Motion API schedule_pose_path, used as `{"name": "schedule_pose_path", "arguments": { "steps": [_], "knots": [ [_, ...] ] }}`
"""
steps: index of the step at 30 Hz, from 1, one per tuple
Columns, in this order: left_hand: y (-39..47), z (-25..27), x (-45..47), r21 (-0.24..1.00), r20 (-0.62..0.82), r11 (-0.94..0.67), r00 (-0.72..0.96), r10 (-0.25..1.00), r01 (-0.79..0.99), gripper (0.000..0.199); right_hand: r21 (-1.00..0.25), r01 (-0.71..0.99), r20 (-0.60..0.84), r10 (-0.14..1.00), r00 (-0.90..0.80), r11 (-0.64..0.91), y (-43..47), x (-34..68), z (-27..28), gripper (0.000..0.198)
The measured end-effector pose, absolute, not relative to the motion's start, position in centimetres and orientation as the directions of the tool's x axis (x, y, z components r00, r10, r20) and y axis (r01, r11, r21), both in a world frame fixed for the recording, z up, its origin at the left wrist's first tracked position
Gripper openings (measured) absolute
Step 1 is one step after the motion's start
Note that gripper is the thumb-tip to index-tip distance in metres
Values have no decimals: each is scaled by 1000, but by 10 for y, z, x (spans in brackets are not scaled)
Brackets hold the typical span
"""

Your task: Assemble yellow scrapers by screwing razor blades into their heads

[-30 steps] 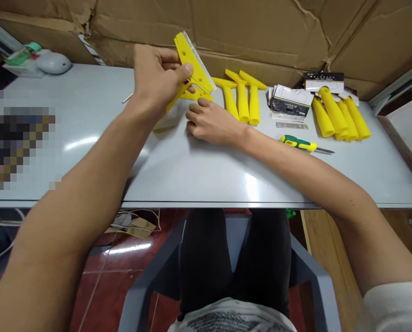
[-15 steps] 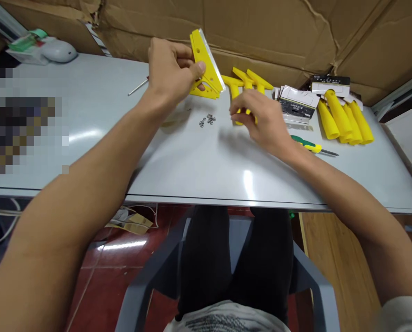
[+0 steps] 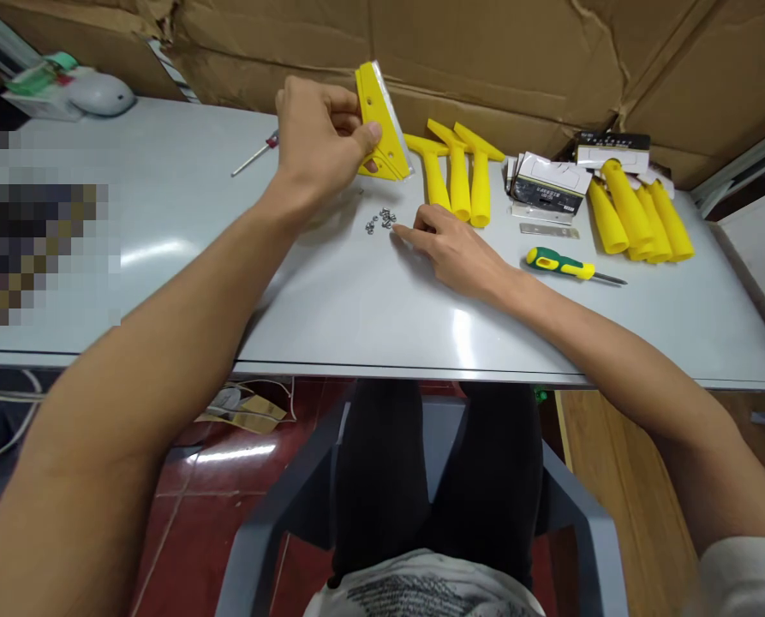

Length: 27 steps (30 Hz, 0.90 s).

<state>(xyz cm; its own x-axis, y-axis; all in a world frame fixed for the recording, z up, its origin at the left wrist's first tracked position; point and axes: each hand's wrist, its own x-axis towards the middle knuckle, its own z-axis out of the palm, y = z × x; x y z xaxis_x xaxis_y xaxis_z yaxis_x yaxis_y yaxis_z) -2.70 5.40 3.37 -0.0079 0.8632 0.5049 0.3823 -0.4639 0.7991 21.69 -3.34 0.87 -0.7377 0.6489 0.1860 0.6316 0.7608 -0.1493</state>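
Down at the lap: white shirt with dark print, lettering not legible, on a blue-grey plastic chair. Next, the glossy pale-grey tabletop. Green-and-yellow-handled screwdriver lies toward the right, shaft pointing right, probably parked there to stay reachable. Right hand is low over the surface, index finger stretched out, others loosely curled, nothing visible in its grip. Its fingertip is right at a cluster of small metal screws; can't confirm contact. Likely piled centrally for easy picking. Flat silver metal strip sits beyond the screwdriver. Left hand pinches a yellow plastic scraper with a bright straight edge above the tabletop, thumb on the face, edge turned away from the palm, presumably to keep skin off it. Red-handled thin screwdriver lies partly behind that wrist. Behind: three T-shaped yellow plastic tools side by side, stacked black-and-white printed cards, then hollow-ended yellow handles. Card print too small to read. Brown cardboard backs everything.
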Motion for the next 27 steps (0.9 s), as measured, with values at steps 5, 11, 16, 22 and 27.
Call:
{"name": "schedule_pose_path", "arguments": {
  "steps": [5, 11, 16, 22, 27],
  "knots": [
    [73, 21, -30, 837, 459, -421, -32, 888, 349, 82, -112, 674, 188, 682, -707, 730, -22, 209, 3, 68],
    [89, 9, -27, 842, 428, -390, -20, 904, 373, 86, -102, 687, 232, 689, -686, 719, -23, 208, -2, 61],
    [74, 16, -20, 827, 427, -394, 8, 904, 401, 55, -98, 681, 224, 683, -696, 726, -33, 210, 4, 65],
    [43, 36, -14, 785, 448, -407, 24, 894, 467, 35, -124, 678, 194, 687, -700, 725, -37, 205, 10, 72],
    [44, 37, -11, 786, 461, -404, -7, 888, 468, 41, -185, 646, 214, 672, -709, 740, -34, 213, 13, 57]
  ]
}}
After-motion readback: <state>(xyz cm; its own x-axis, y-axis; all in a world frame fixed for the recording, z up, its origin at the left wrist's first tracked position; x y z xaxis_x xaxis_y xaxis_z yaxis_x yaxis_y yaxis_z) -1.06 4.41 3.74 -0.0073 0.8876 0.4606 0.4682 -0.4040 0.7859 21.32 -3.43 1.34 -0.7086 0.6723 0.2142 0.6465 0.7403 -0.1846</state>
